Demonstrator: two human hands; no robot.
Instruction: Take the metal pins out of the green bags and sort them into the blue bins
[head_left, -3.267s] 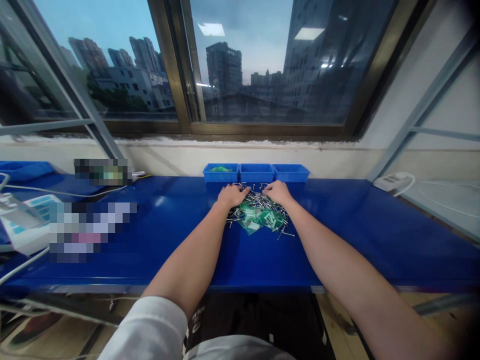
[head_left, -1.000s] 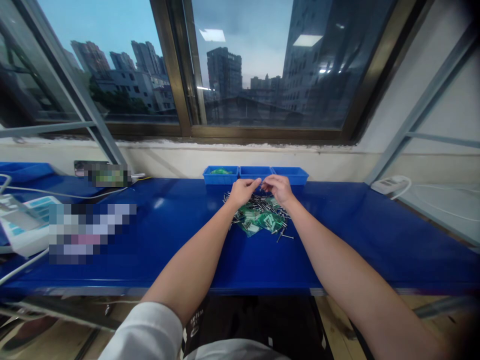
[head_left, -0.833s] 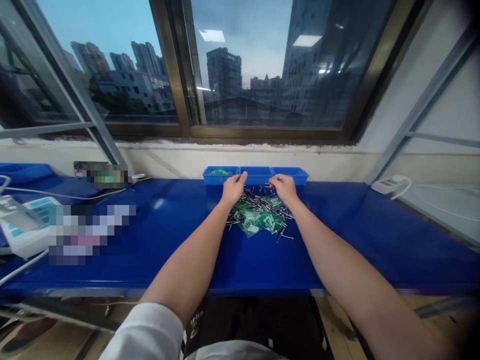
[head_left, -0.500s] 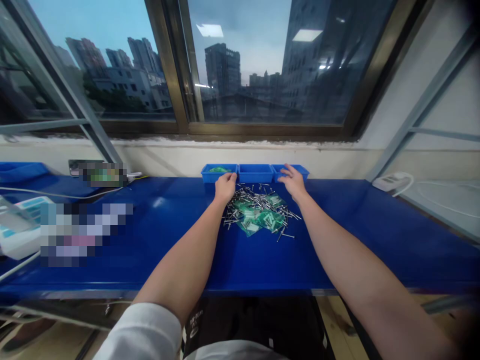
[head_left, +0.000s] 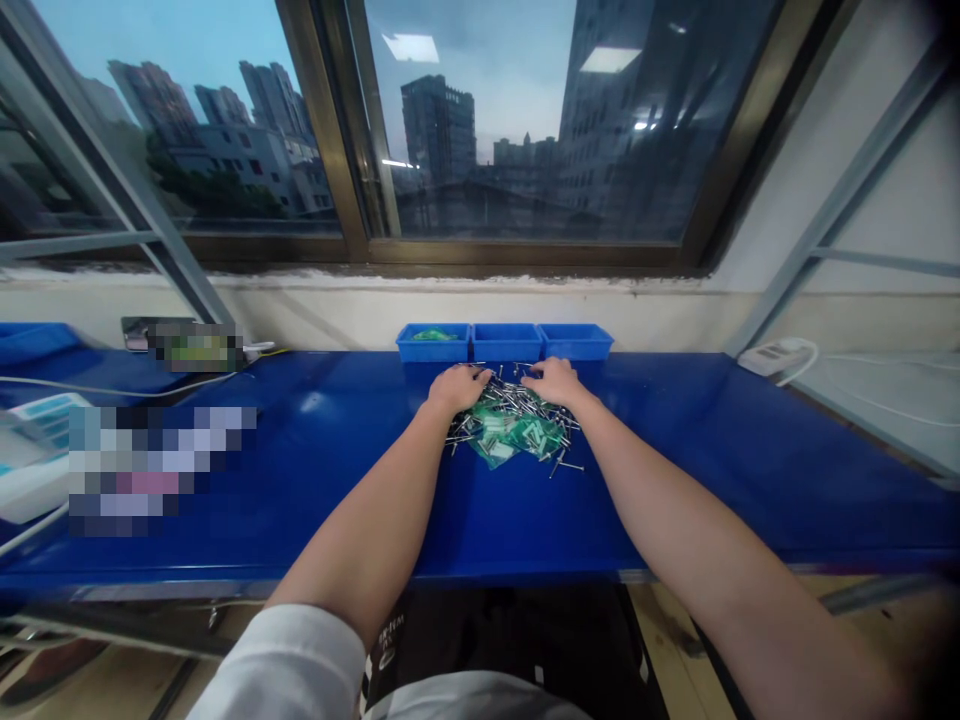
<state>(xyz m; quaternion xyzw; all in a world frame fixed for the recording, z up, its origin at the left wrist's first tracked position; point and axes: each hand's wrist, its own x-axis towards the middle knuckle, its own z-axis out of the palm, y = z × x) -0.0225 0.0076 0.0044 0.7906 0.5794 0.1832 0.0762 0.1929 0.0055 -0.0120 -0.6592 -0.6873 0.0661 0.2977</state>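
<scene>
A heap of long, thin silver screws or nails (head_left: pixel 517 398) lies on the blue table, too small to tell which. Green-tinted clear bags (head_left: pixel 499 440) with small pale pieces inside lie on the near part of the heap. At the heap's far left edge is my left hand (head_left: pixel 454 388), fingers stretched toward the middle and apart. My right hand (head_left: pixel 556 380) reaches over the far right edge, its fingers loosely curved and spread, touching the metal pieces. I see nothing gripped in either hand. The fingertips are partly lost among the pieces.
Three blue bins stand in a row behind the heap: the left bin (head_left: pixel 433 350) holds green bags, beside the middle bin (head_left: pixel 507 345) and right bin (head_left: pixel 576 345). A white device (head_left: pixel 37 485) and cables sit at left. A power strip (head_left: pixel 776 355) lies at right.
My right hand has come down from the right bin onto the heap's far edge. My left hand has lowered from the left bin's front to the heap, its fingers now spread.
</scene>
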